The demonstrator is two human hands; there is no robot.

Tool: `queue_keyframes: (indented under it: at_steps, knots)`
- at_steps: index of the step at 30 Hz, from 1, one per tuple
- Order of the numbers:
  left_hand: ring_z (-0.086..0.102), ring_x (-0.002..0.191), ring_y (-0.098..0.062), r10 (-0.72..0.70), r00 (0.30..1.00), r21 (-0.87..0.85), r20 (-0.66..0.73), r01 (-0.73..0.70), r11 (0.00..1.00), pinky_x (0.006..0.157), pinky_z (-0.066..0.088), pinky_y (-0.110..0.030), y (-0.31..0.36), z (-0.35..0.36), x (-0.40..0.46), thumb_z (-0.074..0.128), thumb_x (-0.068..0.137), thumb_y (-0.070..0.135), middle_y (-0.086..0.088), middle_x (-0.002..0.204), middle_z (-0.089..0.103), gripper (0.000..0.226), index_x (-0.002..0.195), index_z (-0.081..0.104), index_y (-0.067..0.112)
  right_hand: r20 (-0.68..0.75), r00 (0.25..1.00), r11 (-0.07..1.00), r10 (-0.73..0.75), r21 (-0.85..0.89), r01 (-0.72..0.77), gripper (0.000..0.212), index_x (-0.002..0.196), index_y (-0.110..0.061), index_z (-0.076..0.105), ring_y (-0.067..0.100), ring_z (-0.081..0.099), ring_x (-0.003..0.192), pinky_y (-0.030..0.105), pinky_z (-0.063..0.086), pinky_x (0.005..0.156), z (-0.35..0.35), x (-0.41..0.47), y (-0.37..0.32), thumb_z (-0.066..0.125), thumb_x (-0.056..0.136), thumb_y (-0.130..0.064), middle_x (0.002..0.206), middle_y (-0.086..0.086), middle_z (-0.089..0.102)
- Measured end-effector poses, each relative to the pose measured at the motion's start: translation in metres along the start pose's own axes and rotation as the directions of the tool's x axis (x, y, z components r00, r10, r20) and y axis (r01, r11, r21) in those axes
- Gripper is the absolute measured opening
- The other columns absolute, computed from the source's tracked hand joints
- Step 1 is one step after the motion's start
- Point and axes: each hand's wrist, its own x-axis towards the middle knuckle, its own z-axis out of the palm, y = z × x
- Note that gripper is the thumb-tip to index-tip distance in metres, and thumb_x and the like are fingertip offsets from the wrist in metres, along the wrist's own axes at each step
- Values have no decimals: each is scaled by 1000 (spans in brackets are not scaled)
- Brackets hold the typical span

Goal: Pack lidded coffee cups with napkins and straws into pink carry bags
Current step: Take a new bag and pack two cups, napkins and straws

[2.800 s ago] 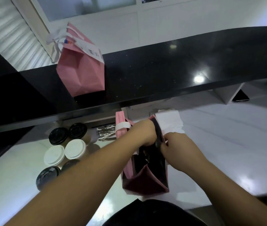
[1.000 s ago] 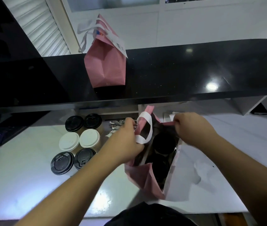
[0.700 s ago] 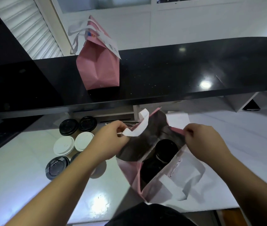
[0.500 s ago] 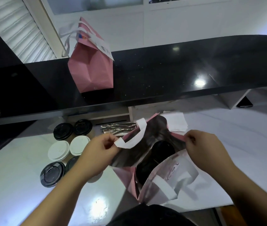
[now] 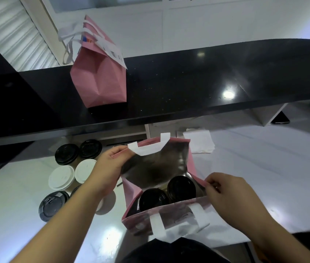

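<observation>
A pink carry bag (image 5: 171, 215) with white handles stands open on the white counter in front of me. Two black-lidded cups (image 5: 181, 187) sit side by side inside it. My left hand (image 5: 108, 169) pinches the bag's far left rim. My right hand (image 5: 230, 194) pinches the rim at the right corner. Together they hold the mouth wide. Several more lidded cups (image 5: 69, 171), black and white lids, stand in a cluster to the left. White napkins (image 5: 199, 141) lie behind the bag.
A second pink bag (image 5: 101, 73), closed with a receipt on it, stands on the raised black ledge (image 5: 188, 82) beyond the counter. The white counter (image 5: 264, 168) stretches to the right. A dark device (image 5: 281, 118) lies under the ledge at far right.
The bag has been pulled from nearly closed to wide open and turned. My hands moved apart along its rim. Both cups inside now show.
</observation>
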Motion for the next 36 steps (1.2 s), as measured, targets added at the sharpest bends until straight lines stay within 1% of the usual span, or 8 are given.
queue_keyframes:
  at_steps: [5, 9, 12, 17, 24, 29, 32, 36]
  knots:
    - [76, 94, -31, 15, 997, -127, 75, -5, 992, 71, 58, -35, -12, -16, 5, 90, 71, 50, -16, 105, 78, 49, 108, 79, 20, 104, 995, 996, 2, 89, -11, 25, 75, -38, 67, -5, 62, 72, 19, 39, 54, -5, 5, 0, 52, 92, -46, 74, -30, 67]
    - [74, 83, -21, 39, 998, -151, 53, -30, 988, 67, 55, -29, -18, -25, 6, 83, 78, 41, -12, 95, 78, 32, 101, 78, 20, 69, 997, 973, 37, 224, -52, 34, 78, -34, 72, 0, 68, 68, 28, 53, 65, -2, 53, 6, 49, 100, -46, 75, -20, 72]
    - [71, 79, -14, 51, 999, -122, -9, -52, 991, 70, 51, -30, -17, -21, 7, 81, 76, 45, -6, 88, 77, 30, 95, 80, 22, 36, 996, 990, 81, 112, -85, 25, 99, -24, 75, 13, 68, 83, 36, 58, 78, 16, 118, 24, 52, 101, -34, 95, -9, 76]
    - [73, 76, -12, 41, 999, -173, -28, -45, 984, 62, 53, -23, -4, -8, 9, 81, 77, 45, -4, 86, 77, 27, 93, 79, 23, 42, 996, 990, 78, -120, -72, 26, 115, -12, 72, 29, 65, 95, 36, 54, 83, 50, 214, 44, 60, 96, -26, 112, 10, 73]
    - [75, 91, -24, 24, 999, -264, -40, -34, 964, 78, 60, -32, 4, 6, 12, 84, 75, 39, -12, 96, 79, 26, 93, 80, 20, 107, 987, 956, 118, -282, -83, 60, 133, -14, 58, 35, 56, 117, 45, 52, 93, 79, 269, 50, 66, 90, -55, 130, 14, 57]
    - [75, 85, -23, 2, 997, -252, -84, -23, 968, 69, 59, -27, 3, 6, 15, 82, 82, 28, -13, 91, 78, 14, 91, 80, 18, 119, 989, 943, 89, -329, -45, 39, 116, -5, 62, 36, 59, 101, 41, 52, 85, 88, 274, 62, 59, 95, -37, 113, 20, 62]
    - [75, 90, -29, -21, 995, -272, -99, -7, 962, 75, 62, -32, 1, 6, 17, 82, 82, 26, -21, 99, 78, 20, 97, 79, 13, 70, 989, 974, 128, -197, -112, 30, 93, -8, 71, 32, 63, 85, 35, 50, 73, 86, 275, 67, 53, 97, -32, 96, 14, 71]
    - [75, 88, -29, -39, 993, -293, -110, 5, 956, 73, 61, -32, 2, 7, 18, 85, 81, 25, -19, 98, 78, 21, 97, 78, 13, 49, 975, 976, 217, -4, -217, 40, 78, -5, 69, 36, 66, 85, 32, 43, 65, 79, 272, 77, 50, 101, -32, 81, 14, 71]
